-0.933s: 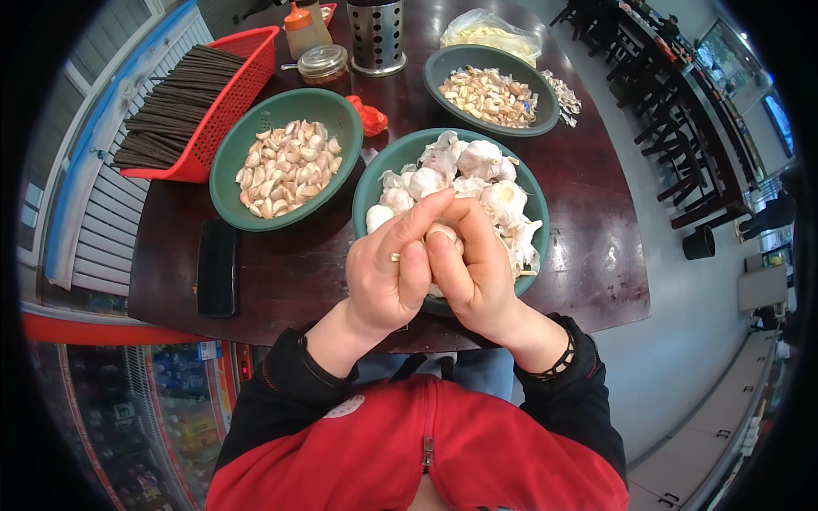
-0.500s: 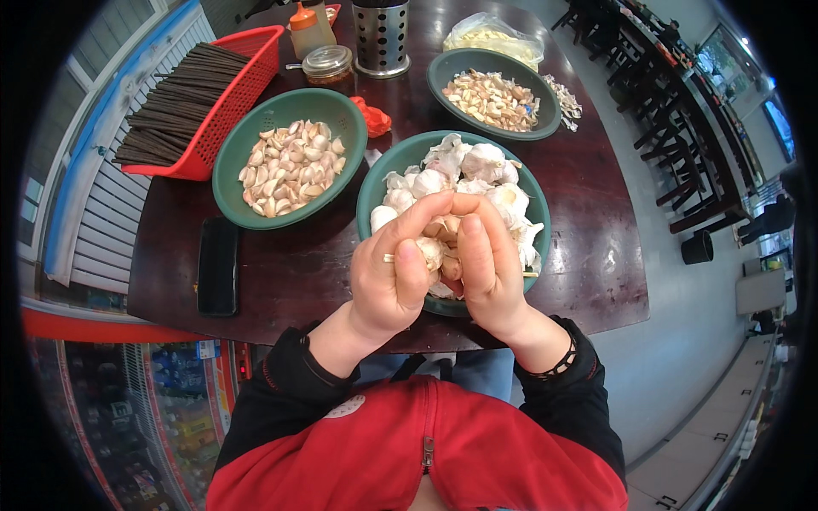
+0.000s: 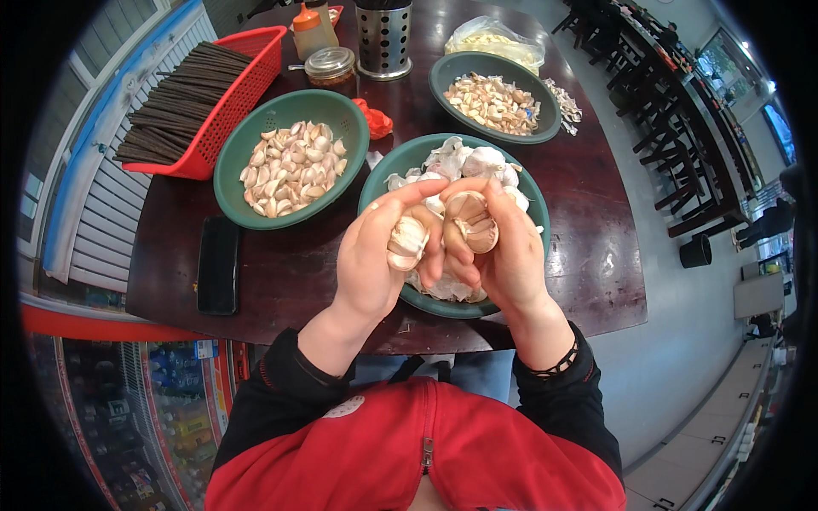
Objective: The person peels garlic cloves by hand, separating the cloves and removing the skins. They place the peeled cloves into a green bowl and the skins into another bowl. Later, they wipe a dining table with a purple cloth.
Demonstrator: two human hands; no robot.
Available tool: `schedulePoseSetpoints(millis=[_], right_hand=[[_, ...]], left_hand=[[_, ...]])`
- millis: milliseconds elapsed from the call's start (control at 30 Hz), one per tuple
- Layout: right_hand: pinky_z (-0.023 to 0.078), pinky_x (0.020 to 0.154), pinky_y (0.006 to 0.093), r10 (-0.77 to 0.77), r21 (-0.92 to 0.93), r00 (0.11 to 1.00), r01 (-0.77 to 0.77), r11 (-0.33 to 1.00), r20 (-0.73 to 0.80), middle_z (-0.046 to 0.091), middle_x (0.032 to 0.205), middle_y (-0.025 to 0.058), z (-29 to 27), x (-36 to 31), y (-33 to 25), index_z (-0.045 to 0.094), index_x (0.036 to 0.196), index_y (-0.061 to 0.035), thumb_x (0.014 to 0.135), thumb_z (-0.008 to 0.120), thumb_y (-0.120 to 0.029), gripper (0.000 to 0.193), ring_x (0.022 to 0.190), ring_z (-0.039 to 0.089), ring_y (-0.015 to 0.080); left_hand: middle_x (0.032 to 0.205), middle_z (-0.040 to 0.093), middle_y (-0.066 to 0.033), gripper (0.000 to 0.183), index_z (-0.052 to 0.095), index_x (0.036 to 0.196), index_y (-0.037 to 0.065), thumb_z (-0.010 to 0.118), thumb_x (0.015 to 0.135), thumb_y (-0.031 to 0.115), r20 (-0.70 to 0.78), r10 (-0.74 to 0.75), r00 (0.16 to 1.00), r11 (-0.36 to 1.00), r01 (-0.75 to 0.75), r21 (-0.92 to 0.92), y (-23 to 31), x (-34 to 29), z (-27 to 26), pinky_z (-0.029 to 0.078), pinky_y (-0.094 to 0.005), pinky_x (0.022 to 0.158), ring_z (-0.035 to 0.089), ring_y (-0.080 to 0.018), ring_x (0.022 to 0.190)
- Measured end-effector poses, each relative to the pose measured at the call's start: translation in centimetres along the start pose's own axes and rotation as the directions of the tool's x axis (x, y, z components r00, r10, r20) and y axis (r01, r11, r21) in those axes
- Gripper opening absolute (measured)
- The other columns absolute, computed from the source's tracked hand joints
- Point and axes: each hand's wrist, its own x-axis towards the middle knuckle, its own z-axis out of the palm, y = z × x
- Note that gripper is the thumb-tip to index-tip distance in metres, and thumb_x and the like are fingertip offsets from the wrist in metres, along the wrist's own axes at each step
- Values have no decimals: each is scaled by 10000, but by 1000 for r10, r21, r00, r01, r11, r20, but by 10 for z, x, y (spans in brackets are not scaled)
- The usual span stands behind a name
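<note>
Close together above a green bowl [image 3: 538, 198] of whole garlic bulbs [image 3: 449, 156], my two hands each hold a piece of a split garlic bulb. In my left hand [image 3: 365, 253], curled fingers keep one garlic piece [image 3: 408, 243] with pale cloves showing. My right hand [image 3: 515, 260] grips the other garlic piece [image 3: 470, 221], its brownish inner cloves facing up. The fingertips of both hands nearly meet. To the left, a green colander [image 3: 234, 153] holds loose unpeeled cloves [image 3: 294, 168].
A dark bowl [image 3: 439, 85] of garlic cloves and scraps stands at the far right, beside loose skins [image 3: 562, 104] and a plastic bag [image 3: 494, 41]. A black phone [image 3: 218, 266], a red basket [image 3: 271, 64] of dark sticks, a jar [image 3: 330, 65] and a perforated metal holder [image 3: 383, 38] occupy the left and back.
The garlic bulb between my cupped hands has come apart into two pieces, one in each hand. My hands have turned outward, showing the cloves.
</note>
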Motion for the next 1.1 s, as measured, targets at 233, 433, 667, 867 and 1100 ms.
schedulePoseSetpoints(millis=[233,433,667,867,1100], right_hand=[[448,597,193,-234,-552,970,233,800,69,578,783,21,-5,-6,-1,506,1145,-6,872,647,-65,313,659,568,66],[457,651,192,-165,-334,985,170,927,44,620,931,41,-12,-11,-9,495,1145,-5,836,686,-27,364,775,589,62],[507,775,240,-116,-248,988,137,959,98,630,1040,86,-15,-14,-20,555,1159,40,858,642,4,315,893,624,116],[513,825,266,-60,-249,992,86,965,108,629,1060,102,-15,-15,-23,553,1159,56,872,618,9,297,932,636,149],[441,571,187,-40,-244,999,45,969,25,627,818,50,-15,-12,-19,597,1106,34,891,581,-18,222,636,549,68]], left_hand=[[852,610,-59,408,535,1171,-22,592,926,301,57,-146,988,989,143,45,0,1,-5,397,-186,429,539,-79,580],[878,629,-43,370,554,1164,9,683,870,193,30,-67,997,998,66,20,-3,2,-8,396,-174,464,529,-57,599],[907,628,-38,399,557,1191,-9,696,857,160,61,12,998,987,-22,158,-5,-3,-5,417,-171,496,526,-40,631],[848,617,-24,356,568,1180,-21,663,884,153,53,5,999,979,-16,205,-4,-4,-3,418,-171,491,527,-40,625],[769,584,-11,342,570,1168,-29,638,905,179,35,-101,994,995,100,26,1,-3,2,396,-177,459,510,-54,590]])
